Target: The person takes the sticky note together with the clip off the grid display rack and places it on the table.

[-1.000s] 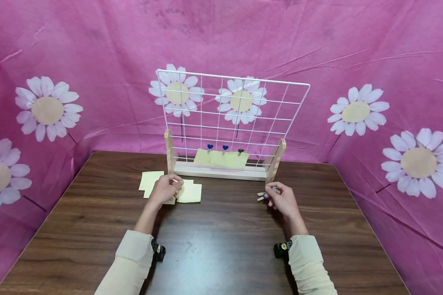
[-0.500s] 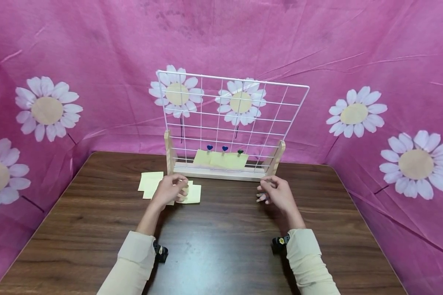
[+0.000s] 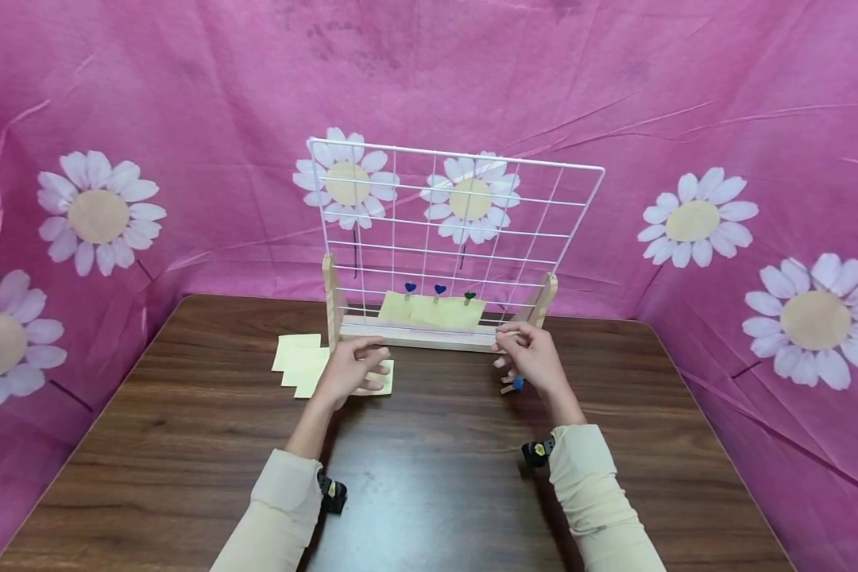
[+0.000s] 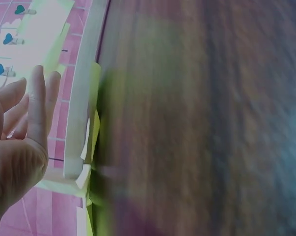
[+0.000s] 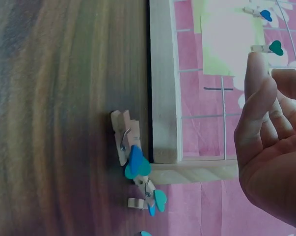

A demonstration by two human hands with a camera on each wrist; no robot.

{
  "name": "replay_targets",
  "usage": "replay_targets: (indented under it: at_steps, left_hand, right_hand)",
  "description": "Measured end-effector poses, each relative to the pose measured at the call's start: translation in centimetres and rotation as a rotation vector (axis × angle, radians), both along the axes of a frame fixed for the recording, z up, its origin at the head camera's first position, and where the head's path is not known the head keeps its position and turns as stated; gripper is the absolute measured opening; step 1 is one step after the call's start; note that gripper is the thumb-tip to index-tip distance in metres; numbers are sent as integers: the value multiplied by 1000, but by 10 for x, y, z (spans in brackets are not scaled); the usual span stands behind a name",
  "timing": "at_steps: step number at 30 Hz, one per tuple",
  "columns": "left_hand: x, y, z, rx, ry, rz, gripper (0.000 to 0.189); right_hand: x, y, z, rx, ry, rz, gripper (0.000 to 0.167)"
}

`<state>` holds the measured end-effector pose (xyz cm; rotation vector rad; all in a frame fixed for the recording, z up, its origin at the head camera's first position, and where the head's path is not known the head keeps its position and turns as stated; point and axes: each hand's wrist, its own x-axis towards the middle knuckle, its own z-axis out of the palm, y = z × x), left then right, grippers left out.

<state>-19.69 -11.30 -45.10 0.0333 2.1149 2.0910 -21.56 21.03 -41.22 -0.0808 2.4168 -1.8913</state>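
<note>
Over the yellow sticky notes point(image 3: 302, 364) on the table, my left hand point(image 3: 346, 373) hovers with relaxed, spread fingers and nothing between them. It covers part of the right-hand notes. My right hand point(image 3: 536, 357) is raised near the right end of the stand, fingers loosely bent; the right wrist view shows nothing held. Beneath it lie several small wooden clothespins point(image 5: 130, 140) with blue and green hearts, mostly hidden by the hand in the head view. On the white wire grid point(image 3: 443, 199), yellow notes point(image 3: 439, 312) hang low, held by clothespins with two blue hearts and one green heart point(image 3: 469, 295).
The grid stands in a light wooden base point(image 3: 422, 338) with two uprights, near the back of the dark wooden table point(image 3: 429, 477). A pink cloth point(image 3: 222, 95) printed with daisies hangs behind and at both sides.
My left hand has moved right across the notes, its fingers opening out. The right hand has risen from the clothespins and shifted slightly left toward the grid's base. The hanging notes have not changed.
</note>
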Motion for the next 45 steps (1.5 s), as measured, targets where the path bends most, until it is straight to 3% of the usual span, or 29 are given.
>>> replay_targets:
  at_steps: [12,21,34,45]
  left_hand:
    - [-17,18,17,21,39,-22,39]
    - [-30,36,28,12,43,-35,35]
    - [-38,56,34,54,49,-19,34]
    - [-44,66,37,60,44,-12,38]
  right_hand:
    - [-6,-6,8,81,89,-32,28]
    - [-15,-10,20,109,134,21,31]
    - [-26,-21,30,47,144,34,29]
    - [-35,-33,36,30,167,29,39]
